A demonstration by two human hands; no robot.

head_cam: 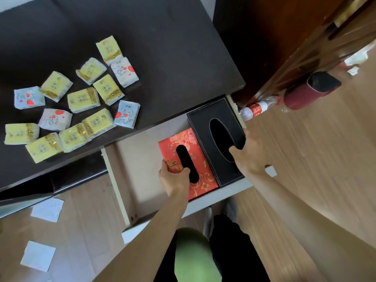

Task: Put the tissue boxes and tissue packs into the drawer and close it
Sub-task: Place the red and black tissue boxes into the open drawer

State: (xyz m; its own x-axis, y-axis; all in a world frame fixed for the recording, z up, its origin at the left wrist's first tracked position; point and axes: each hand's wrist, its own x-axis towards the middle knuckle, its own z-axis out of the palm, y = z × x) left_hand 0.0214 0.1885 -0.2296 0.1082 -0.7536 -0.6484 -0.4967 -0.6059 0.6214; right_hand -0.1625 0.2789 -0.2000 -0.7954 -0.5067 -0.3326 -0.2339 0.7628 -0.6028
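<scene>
The drawer (pixel 130 159) is pulled open below the dark table (pixel 162 47). Inside it, at the right end, a red floral tissue box (pixel 201 178) lies beside a black tissue box (pixel 203 123). My left hand (pixel 175 180) grips the red box at its near left edge, thumb in the slot. My right hand (pixel 248 153) grips the black box on its right side, thumb at the oval opening. Several tissue packs, yellow ones (pixel 84 99) and white ones with red hearts (pixel 125 71), lie scattered on the left of the table.
The drawer's left half shows bare bottom. A plastic bottle (pixel 257 108) and a dark red bin (pixel 311 89) lie on the wooden floor right of the table. White paper pieces (pixel 47 209) lie on the floor at the lower left. My legs stand below the drawer front.
</scene>
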